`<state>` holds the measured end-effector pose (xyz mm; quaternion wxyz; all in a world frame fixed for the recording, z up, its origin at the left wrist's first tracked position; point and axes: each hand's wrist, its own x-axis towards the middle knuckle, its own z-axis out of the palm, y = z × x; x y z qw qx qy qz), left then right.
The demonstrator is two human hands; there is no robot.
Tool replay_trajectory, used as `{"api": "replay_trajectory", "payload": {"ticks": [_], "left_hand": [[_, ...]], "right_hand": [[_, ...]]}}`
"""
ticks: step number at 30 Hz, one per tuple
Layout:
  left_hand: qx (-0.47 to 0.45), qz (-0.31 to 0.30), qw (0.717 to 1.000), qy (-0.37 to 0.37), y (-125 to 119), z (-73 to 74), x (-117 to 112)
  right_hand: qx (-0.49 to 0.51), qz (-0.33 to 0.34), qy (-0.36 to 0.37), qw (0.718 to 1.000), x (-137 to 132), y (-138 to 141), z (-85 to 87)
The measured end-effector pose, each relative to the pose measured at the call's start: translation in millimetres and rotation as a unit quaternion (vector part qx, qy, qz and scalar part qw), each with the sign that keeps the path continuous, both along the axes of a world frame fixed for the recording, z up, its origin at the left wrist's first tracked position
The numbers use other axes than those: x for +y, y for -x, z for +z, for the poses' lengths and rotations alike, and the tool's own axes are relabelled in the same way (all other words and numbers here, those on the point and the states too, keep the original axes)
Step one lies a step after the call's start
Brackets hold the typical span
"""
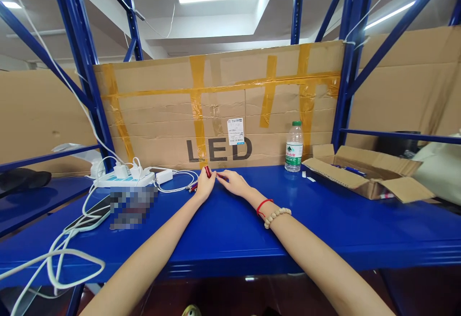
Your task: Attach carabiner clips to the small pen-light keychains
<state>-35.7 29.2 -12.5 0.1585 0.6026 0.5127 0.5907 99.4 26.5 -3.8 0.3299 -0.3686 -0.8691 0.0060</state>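
Note:
Both my arms reach out over the blue shelf top (230,229). My left hand (205,186) is closed round a small red pen-like object (208,172), held upright at its top. My right hand (231,182) lies next to it, fingers pinched toward the same red object at its lower end. A few more red and silver pens (192,188) lie on the blue surface just left of my left hand. My right wrist wears a red string and a bead bracelet (275,216).
A white power strip (124,178) with chargers and white cables (65,253) is at the left, beside a phone (88,215). A water bottle (294,147) stands right of centre. An open cardboard box (363,176) sits at the right. A taped cardboard sheet (223,109) marked LED forms the back wall.

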Motion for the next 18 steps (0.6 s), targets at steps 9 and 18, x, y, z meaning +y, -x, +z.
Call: {"api": "replay_trajectory", "payload": {"ticks": [9, 18], "left_hand": [[0.022, 0.002, 1.0, -0.002, 2.2, 3.0, -12.0], [-0.118, -0.079, 0.987, 0.07, 1.1, 8.6, -15.5]], "right_hand": [[-0.014, -0.001, 0.04, 0.999, -5.0, 2.6, 3.9], [-0.022, -0.029, 0.018, 0.999, -2.8, 3.5, 2.4]]}}
